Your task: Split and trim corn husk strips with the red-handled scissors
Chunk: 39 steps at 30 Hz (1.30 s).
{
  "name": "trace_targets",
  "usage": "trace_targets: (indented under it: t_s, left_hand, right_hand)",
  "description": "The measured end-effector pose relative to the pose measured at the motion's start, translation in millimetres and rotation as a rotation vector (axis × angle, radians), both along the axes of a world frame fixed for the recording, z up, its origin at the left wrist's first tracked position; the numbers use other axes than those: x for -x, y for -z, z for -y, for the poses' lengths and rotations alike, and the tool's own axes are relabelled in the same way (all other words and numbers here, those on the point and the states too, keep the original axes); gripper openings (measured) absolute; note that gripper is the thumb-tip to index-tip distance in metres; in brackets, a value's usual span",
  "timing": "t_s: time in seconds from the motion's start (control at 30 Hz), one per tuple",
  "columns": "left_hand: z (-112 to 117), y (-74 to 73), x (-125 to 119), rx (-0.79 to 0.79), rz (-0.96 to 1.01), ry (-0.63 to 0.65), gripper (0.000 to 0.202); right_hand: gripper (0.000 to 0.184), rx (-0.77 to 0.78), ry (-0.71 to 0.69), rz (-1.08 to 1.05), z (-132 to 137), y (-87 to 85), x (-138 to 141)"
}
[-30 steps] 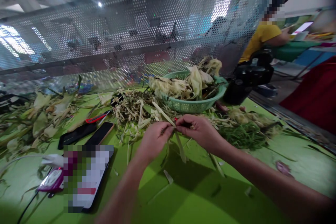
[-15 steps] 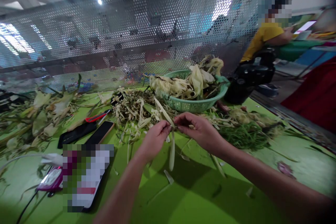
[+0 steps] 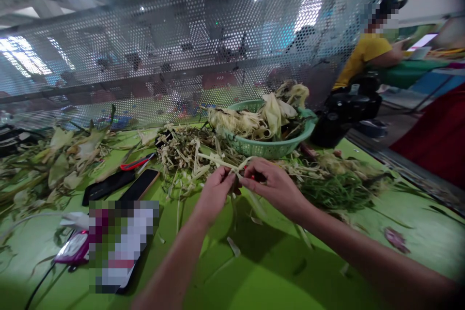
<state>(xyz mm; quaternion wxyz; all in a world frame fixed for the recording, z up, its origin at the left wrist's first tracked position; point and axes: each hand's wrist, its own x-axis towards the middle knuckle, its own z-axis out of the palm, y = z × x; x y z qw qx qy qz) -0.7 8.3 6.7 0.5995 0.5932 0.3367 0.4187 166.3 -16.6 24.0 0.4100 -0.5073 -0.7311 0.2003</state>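
pale strip (image 3: 215, 160) pinched at left hand (image 3: 213, 188) and right hand (image 3: 273, 183), both grips narrow; one end juts leftward.

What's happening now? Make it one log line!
left hand: pinching pale strips | right hand: fingertips at strips, grip unclear | beyond hands: green basket

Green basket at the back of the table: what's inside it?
The green basket holds a heap of pale, stringy fibres and broad, cream-coloured, husk-like leaves. The heap and the basket's near wall hide the bottom, so whatever lies there can't be seen.
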Motion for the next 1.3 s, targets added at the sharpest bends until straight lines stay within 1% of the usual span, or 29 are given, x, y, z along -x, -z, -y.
trace_targets:
  t_s: [0.13, 0.27, 0.33, 0.47, 0.77, 0.83, 0.93, 0.97, 1.03, 1.1, 1.2, 1.3]
  left_hand:
    - [-1, -0.5, 1, 0.040, 0.001, 0.034, 0.024]
    - [-2, 0.4, 2, 0.031, -0.087, 0.002, 0.022]
    - [-1, 0.4, 1, 0.047, -0.100, -0.019, 0.022]
    - [-1, 0.3, 0, 0.078, -0.048, -0.054, 0.023]
    - [-3, 2.4, 3, 0.056, 0.027, -0.107, 0.022]
    - [-3, 1.9, 3, 0.044, 0.021, -0.097, 0.022]
    - [-3, 0.0, 4, 0.022, 0.005, -0.051, 0.019]
    - [-2, -1.1, 4, 0.024, 0.009, -0.031, 0.018]
    - [-1, -3.9, 3, 0.043, 0.029, 0.004, 0.016]
    - [2, -6.4, 2, 0.080, 0.059, 0.027, 0.016]
    - [4, -6.5, 1, 0.108, 0.108, 0.019, 0.018]
    - [1, -1.6, 0, 0.105, 0.120, -0.046, 0.020]
  right_hand:
    - [0.020, 0.016, -0.060, 0.062, -2, 7.7, 2]
    - [0.018, 0.010, -0.072, 0.064, -4, 9.1, 1]
    - [0.018, 0.015, -0.083, 0.074, -4, 7.8, 0]
    - [0.019, 0.011, -0.108, 0.108, -4, 4.5, -3]
    - [0.023, 0.004, -0.109, 0.144, -4, -0.3, -6]
    - [0.022, -0.022, -0.084, 0.124, -3, 0.4, -6]
    - [0.010, -0.023, -0.029, 0.004, -3, 3.9, -5]
    - [0.013, 0.010, -0.025, -0.065, -4, 5.7, -5]
    - [0.021, 0.111, -0.062, -0.198, -6, 10.0, -5]
    - [0.019, 0.183, -0.108, -0.265, -8, 14.1, -4]
    - [0.015, 0.178, -0.109, -0.225, -10, 17.1, -4]
    - [0.014, 0.127, -0.077, -0.135, -9, 15.6, -4]
